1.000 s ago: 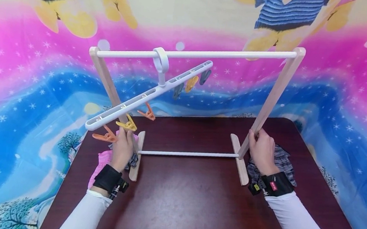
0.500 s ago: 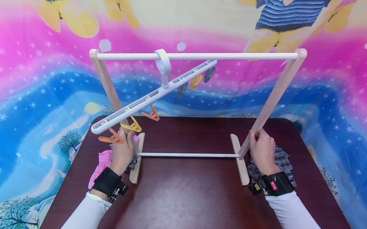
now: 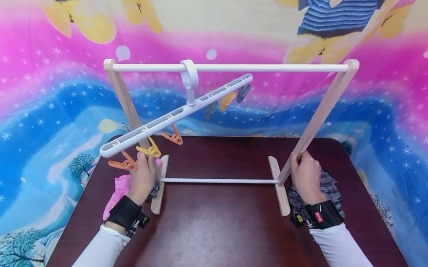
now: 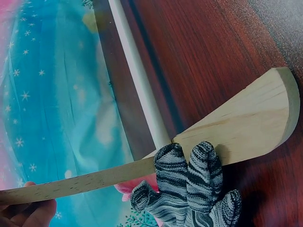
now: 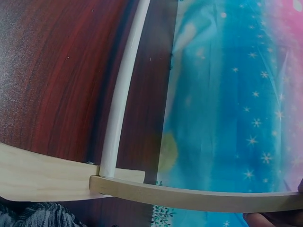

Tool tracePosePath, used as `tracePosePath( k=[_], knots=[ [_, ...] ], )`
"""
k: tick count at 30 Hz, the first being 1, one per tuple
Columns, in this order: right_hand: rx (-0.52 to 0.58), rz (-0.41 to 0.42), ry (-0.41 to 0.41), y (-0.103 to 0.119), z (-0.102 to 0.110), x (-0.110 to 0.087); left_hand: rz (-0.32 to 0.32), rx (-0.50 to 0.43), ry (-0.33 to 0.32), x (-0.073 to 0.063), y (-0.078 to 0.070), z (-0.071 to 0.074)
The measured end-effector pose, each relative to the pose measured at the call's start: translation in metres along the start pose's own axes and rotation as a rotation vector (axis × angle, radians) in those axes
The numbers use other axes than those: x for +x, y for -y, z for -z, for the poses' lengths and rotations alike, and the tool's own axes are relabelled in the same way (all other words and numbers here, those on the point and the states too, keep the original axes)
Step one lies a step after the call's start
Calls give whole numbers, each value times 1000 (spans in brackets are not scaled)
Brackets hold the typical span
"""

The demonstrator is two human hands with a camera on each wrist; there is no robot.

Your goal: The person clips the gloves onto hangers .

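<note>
A wooden drying rack with white rods (image 3: 244,68) stands on the table. My left hand (image 3: 143,178) grips its left post (image 3: 123,98) low down, and my right hand (image 3: 306,178) holds the right post (image 3: 324,106) at a similar height. From the top rod hangs a white clip hanger (image 3: 168,119), slanting toward me on the left. Orange, yellow and grey clothespins (image 3: 151,148) dangle from it, the nearest ones overlapping my left hand. Beside the left foot lies a black-and-grey striped knitted glove (image 4: 173,184), with a pink knitted item (image 3: 117,193) close by.
Another striped knitted item (image 3: 327,187) lies right of the rack, partly behind my right hand. The lower white rod (image 3: 220,181) joins the two feet. A printed cloth backdrop (image 3: 225,26) surrounds the dark wooden table (image 3: 211,229).
The hanger swings slightly right, then back left, its clothespins moving with it. The top rod sits a little lower in the head view. Both hands keep their places on the posts.
</note>
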State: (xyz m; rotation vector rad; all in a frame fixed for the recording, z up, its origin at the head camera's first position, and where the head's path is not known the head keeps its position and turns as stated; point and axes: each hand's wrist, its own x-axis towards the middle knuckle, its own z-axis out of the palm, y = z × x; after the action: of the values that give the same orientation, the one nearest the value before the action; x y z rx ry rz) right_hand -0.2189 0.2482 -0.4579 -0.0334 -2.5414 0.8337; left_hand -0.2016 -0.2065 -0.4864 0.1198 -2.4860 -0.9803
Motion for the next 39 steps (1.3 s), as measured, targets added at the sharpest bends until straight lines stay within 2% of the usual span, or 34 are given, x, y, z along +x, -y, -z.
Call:
tracePosePath(
  k=[7, 11, 14, 20, 24, 31, 34, 39],
  knots=[
    [3, 9, -4, 0, 1, 0, -64, -28, -35, 0, 1, -1],
    [16, 11, 14, 2, 3, -2, -79, -48, -31, 1, 1, 0],
    [18, 8, 19, 3, 3, -3, -55, -49, -18, 1, 1, 1],
    [11, 2, 5, 3, 1, -6, 25, 32, 7, -1, 1, 3],
    [5, 3, -6, 1, 0, -9, 39, 42, 14, -3, 3, 2],
    [9, 9, -25, -2, -2, -13, -60, -62, -18, -5, 7, -2],
    [7, 4, -33, -2, -2, -12, -88, -73, -33, -4, 7, -2],
    [12, 4, -29, -2, -3, -11, -70, -42, -40, -4, 5, -2]
  ],
)
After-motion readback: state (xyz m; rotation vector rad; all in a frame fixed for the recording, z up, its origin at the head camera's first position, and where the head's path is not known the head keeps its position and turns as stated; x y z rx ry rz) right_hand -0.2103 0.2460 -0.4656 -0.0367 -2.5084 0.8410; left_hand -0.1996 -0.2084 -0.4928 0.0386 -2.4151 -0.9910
